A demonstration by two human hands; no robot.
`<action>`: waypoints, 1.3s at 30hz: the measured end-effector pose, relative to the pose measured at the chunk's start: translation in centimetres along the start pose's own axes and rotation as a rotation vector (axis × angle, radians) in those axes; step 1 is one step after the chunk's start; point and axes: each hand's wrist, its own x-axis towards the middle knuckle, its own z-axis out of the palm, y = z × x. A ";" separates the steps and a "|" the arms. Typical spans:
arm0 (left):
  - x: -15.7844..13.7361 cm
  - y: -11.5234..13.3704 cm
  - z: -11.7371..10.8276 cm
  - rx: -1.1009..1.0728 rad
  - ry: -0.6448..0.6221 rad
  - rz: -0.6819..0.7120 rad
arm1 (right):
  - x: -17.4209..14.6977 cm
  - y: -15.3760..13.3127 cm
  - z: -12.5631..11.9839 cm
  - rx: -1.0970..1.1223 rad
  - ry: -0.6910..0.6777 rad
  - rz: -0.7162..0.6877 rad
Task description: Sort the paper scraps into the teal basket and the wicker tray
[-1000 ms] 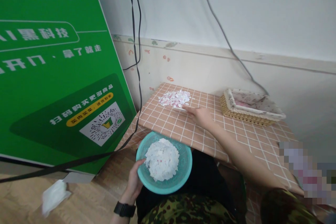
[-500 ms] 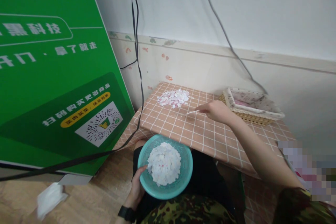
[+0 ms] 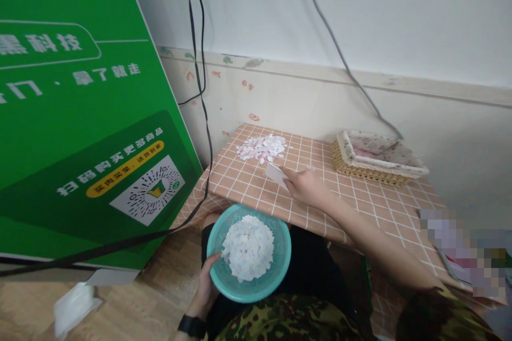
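Note:
My left hand (image 3: 208,276) grips the near left rim of a round teal plastic basket (image 3: 280,272) resting on my lap. A heap of small white paper scraps (image 3: 248,249) fills its middle, with a few pinkish specks. Over the table, my right hand (image 3: 306,185) pinches a flat white card (image 3: 276,175), its face turned partly toward me. Just beyond the card lies a loose pile of white and pale pink paper scraps (image 3: 262,148) on the checked tablecloth.
A wicker basket (image 3: 372,168) with a printed cloth lining sits on the right of the table (image 3: 248,184). Behind stands the wall. A green panel (image 3: 96,117) rises on the left, with black cables (image 3: 206,133) hanging by the table's left edge. A white bag (image 3: 76,306) lies on the floor.
My right hand has moved left and nearer to me with the card, which has turned from edge-on to showing its face. The left hand still holds the teal basket.

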 end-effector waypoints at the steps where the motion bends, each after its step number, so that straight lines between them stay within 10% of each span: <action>1: 0.0 0.0 0.0 0.003 0.009 -0.001 | -0.3 0.0 0.2 -0.004 0.001 0.025; 13: 1.2 -0.4 -1.2 0.012 0.000 0.013 | -1.9 3.8 0.2 -0.031 0.116 0.427; 39: 0.7 -0.2 -0.9 0.025 0.060 0.033 | -2.3 3.6 -0.5 0.237 0.088 0.275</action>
